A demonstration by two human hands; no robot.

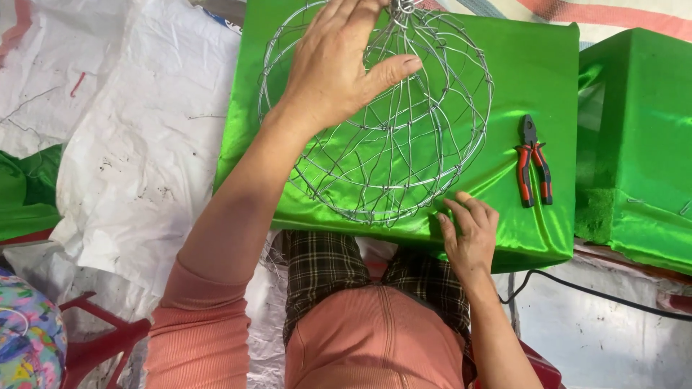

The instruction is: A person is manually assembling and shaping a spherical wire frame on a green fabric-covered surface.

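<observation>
Clearly, the left hand [339, 65] is laid open over the top of the round wire frame [378, 122], fingers spread across the upper wires and the thumb stretched toward the middle, so the frame is steadied rather than gripped. The right hand [470, 232] is rested open and empty on the green satin cloth [540, 72] at the near edge of the bench, its fingertips just beside the frame's lower rim. The frame is set on the cloth-covered bench, directly ahead of the person's lap. The steadying would best be done with even pressure, so that the thin wires are not bent. Red-handled pliers [533, 167] are left on the cloth, to the right of the frame, untouched. The frame's top knot is cut off by the picture's edge, and the wires beneath the left palm are hidden.
</observation>
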